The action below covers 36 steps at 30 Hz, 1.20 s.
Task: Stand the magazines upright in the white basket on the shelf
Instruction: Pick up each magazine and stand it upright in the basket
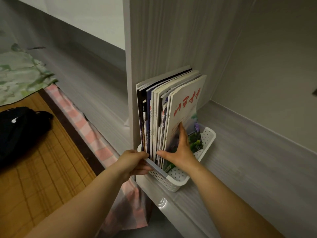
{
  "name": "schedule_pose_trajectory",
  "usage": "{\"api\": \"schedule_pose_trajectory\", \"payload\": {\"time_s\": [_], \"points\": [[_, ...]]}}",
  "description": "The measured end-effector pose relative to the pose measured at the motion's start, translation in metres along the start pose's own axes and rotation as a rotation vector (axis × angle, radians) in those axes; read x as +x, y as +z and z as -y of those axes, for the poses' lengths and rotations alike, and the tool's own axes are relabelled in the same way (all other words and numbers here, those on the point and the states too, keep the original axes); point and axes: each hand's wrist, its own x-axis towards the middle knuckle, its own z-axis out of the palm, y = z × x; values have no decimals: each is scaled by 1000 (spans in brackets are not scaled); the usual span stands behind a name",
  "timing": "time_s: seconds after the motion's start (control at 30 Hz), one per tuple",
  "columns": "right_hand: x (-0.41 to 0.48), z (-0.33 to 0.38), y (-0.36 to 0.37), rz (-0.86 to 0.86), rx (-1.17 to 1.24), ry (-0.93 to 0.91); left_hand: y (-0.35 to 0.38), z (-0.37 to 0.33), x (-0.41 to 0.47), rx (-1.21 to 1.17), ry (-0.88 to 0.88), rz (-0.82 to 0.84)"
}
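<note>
Through the head camera, you are looking down at the magazines (159, 117) standing up in the white basket (173, 183) on the shelf (248, 160), right against the side wall (154, 48). The front magazine (186, 100) is bending over at the top, so it may flop down if you let go. The basket is sitting near the shelf edge and could slip off. Your left hand (132, 162) is curling its fingers (140, 169) round the basket rim. Your right hand (181, 148) is pressing flat, fingers straight, on the front cover.
</note>
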Motion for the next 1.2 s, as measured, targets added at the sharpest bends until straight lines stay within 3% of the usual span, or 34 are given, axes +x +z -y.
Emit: {"api": "schedule_pose_trajectory", "payload": {"time_s": [0.7, 0.87, 1.0, 1.07, 1.2], "points": [[-8, 5, 13, -81, 37, 17, -21, 3, 6, 4, 4, 116], [-14, 7, 14, -93, 4, 4, -25, 12, -10, -64, 81, 37], [-29, 1, 9, -384, -176, 33, -24, 25, -22, -138, 225, -55], [-40, -6, 11, -482, -63, 114, -19, 31, -27, -182, 236, 33], [-51, -11, 26, -435, 408, 252, -14, 35, -32, -237, 247, 107]]}}
